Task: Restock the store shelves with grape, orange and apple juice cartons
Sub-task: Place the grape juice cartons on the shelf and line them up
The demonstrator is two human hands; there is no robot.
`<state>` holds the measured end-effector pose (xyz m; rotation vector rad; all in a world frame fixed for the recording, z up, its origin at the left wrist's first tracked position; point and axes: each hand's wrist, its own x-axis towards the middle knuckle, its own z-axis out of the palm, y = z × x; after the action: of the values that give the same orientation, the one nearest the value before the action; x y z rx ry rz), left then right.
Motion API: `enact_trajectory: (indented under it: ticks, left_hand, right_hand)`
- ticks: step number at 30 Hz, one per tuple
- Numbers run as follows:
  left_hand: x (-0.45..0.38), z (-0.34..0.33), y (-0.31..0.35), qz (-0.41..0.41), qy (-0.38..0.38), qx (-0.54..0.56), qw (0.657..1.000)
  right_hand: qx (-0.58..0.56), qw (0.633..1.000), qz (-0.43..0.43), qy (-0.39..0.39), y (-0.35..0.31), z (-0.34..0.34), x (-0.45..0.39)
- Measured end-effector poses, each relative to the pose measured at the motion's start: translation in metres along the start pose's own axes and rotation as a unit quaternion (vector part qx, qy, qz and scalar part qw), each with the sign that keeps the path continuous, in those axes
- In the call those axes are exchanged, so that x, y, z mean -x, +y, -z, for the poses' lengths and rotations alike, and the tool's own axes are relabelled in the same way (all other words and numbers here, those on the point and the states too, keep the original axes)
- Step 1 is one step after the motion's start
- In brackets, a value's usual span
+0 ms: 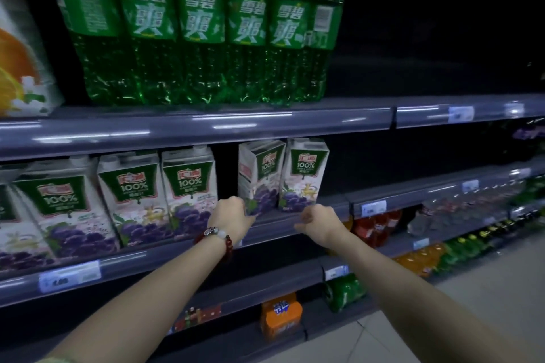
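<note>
green soda bottles (194, 35) fill the top shelf – orange soda pack (281, 317) sits low

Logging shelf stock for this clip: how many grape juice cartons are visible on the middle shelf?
6, maybe more hidden behind. Four stand left of the gap: one cut off at the edge, then. Two right of it: a turned carton by the left hand, and.
</note>
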<state>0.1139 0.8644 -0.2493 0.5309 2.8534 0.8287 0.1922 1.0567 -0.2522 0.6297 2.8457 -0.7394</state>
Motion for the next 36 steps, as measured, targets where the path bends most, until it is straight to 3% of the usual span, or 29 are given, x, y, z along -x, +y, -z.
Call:
enact_trajectory:
  ticks: [7, 12, 17, 23, 30, 36]
  left_hand:
    - [-0.035, -0.024, 0.031, 0.133, 0.069, 0.116, 0.982]
    - [-0.049, -0.042, 0.04, 0.168, 0.118, 0.108, 0.973]
    - [-0.06, -0.048, 0.039, 0.219, 0.167, 0.13, 0.953]
    - [-0.064, -0.046, 0.011, 0.162, 0.179, 0.165, 0.956]
    - [-0.062, -0.048, -0.009, 0.144, 0.178, 0.207, 0.951]
    - [-0.053, -0.049, -0.014, 0.114, 0.206, 0.239, 0.942]
  right_hand:
    - [-0.106, 0.989, -0.052, 0.093, 0.041, 0.021, -0.05]
    - [-0.158, 0.979, 0.033, 0.124, 0.047, 0.017, -0.079]
    - [-0.211, 0.966, 0.056, 0.141, 0.055, 0.016, -0.096]
    - [-0.282, 0.95, 0.099, 0.095, 0.068, 0.024, -0.115]
    - [-0.269, 0.953, 0.134, 0.033, 0.06, 0.024, -0.124]
    - [-0.263, 0.953, 0.149, 0.024, 0.055, 0.02, -0.117]
